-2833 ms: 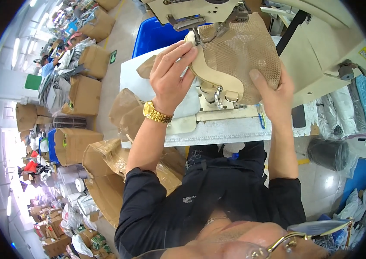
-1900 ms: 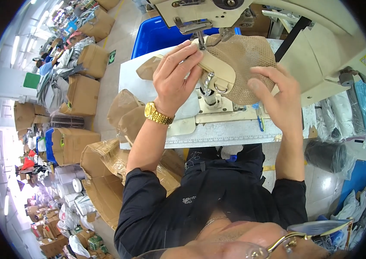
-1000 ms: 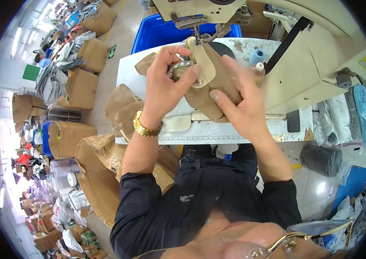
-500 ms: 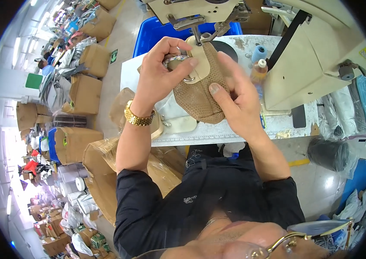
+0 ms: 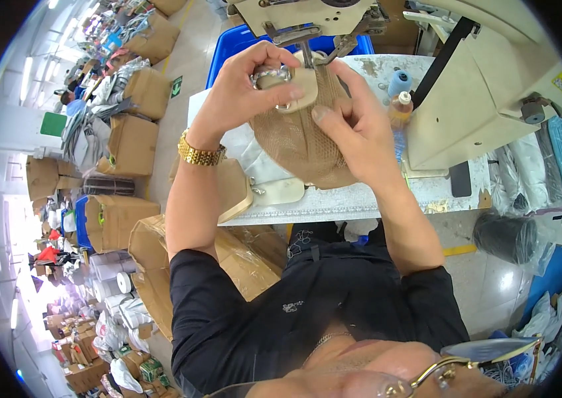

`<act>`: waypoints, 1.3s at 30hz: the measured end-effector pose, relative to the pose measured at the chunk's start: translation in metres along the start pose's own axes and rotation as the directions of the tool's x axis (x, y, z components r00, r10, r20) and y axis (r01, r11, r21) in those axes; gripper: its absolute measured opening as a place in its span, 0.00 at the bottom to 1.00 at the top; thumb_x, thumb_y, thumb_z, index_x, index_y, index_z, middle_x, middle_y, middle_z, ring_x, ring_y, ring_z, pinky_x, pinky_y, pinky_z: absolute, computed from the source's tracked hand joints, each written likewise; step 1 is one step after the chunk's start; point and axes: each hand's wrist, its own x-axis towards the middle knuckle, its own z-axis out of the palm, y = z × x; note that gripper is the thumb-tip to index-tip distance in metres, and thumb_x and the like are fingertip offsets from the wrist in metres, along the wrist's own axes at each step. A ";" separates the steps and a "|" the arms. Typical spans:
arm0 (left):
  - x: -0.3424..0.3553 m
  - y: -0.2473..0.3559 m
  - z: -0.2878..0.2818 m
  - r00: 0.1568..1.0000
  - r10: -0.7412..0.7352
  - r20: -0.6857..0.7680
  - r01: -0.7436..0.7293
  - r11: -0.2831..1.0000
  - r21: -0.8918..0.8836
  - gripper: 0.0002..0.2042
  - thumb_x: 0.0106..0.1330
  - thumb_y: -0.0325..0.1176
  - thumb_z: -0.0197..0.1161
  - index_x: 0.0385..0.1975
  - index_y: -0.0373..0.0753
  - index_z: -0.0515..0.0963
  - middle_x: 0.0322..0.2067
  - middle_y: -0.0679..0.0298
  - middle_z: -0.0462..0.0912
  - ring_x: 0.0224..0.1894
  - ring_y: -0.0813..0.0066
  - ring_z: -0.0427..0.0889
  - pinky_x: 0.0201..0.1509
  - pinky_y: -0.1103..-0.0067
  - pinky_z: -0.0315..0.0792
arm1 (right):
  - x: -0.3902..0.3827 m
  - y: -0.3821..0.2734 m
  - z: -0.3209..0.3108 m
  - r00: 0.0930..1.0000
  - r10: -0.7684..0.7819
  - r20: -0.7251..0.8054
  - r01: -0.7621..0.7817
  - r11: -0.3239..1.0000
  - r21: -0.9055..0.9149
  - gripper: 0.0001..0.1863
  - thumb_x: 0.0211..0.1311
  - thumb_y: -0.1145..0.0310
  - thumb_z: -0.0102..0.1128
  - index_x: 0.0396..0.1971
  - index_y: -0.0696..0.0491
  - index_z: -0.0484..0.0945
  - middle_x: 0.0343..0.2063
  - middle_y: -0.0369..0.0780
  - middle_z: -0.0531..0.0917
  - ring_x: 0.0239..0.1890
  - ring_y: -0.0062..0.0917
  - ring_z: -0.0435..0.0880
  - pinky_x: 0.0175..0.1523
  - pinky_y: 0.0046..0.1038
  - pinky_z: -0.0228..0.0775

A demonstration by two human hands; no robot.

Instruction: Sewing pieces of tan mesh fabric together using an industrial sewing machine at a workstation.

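Under the sewing machine's presser foot (image 5: 307,56) lies a cream tab (image 5: 306,85) on a tan mesh bag (image 5: 301,142). My left hand (image 5: 244,93) is closed on the tab's left side, thumb on its face, with a silvery chain-like ring (image 5: 273,78) framed between thumb and forefinger. On the bag's right side my right hand (image 5: 360,136) grips the mesh, its thumb on top near the tab and its forefinger reaching up toward the presser foot. Some of its fingers are hidden behind the fabric. The bag's body hangs toward me over the table's near part.
Left on the white table (image 5: 360,211) rest a tan and cream piece (image 5: 233,189) and a cream flap (image 5: 279,194). A blue thread spool (image 5: 399,82), a white-capped bottle (image 5: 401,113) and a black flat rectangle (image 5: 460,180) are right. A blue bin (image 5: 222,56) stands behind.
The bag has turned and its near part has spread out wider to the left. My left hand has shifted slightly up and left, and the ring shows more fully.
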 end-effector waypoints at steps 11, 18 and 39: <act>0.009 -0.003 -0.004 0.997 -0.078 -0.011 0.077 0.994 -0.082 0.18 0.54 0.33 0.75 0.42 0.32 0.80 0.39 0.67 0.82 0.40 0.84 0.78 0.45 0.83 0.75 | 0.016 0.003 0.000 0.999 -0.034 0.024 0.033 0.998 0.050 0.30 0.58 0.74 0.62 0.61 0.60 0.66 0.14 0.28 0.63 0.18 0.09 0.61 0.25 0.17 0.53; 0.013 -0.006 -0.007 0.999 -0.044 0.003 0.044 0.997 -0.062 0.17 0.54 0.32 0.76 0.40 0.33 0.80 0.40 0.67 0.83 0.41 0.85 0.78 0.46 0.83 0.75 | 0.021 0.005 -0.001 0.998 -0.049 0.037 0.049 0.999 0.011 0.28 0.58 0.74 0.61 0.61 0.59 0.67 0.14 0.27 0.64 0.18 0.09 0.62 0.25 0.17 0.54; 0.014 -0.006 -0.010 0.984 -0.176 -0.014 0.171 0.970 -0.172 0.13 0.57 0.31 0.73 0.38 0.36 0.78 0.34 0.69 0.80 0.40 0.83 0.77 0.47 0.81 0.75 | 0.007 -0.051 -0.014 0.852 -0.498 0.159 0.521 0.778 -0.351 0.11 0.57 0.68 0.67 0.38 0.57 0.81 0.29 0.40 0.84 0.28 0.25 0.82 0.32 0.23 0.72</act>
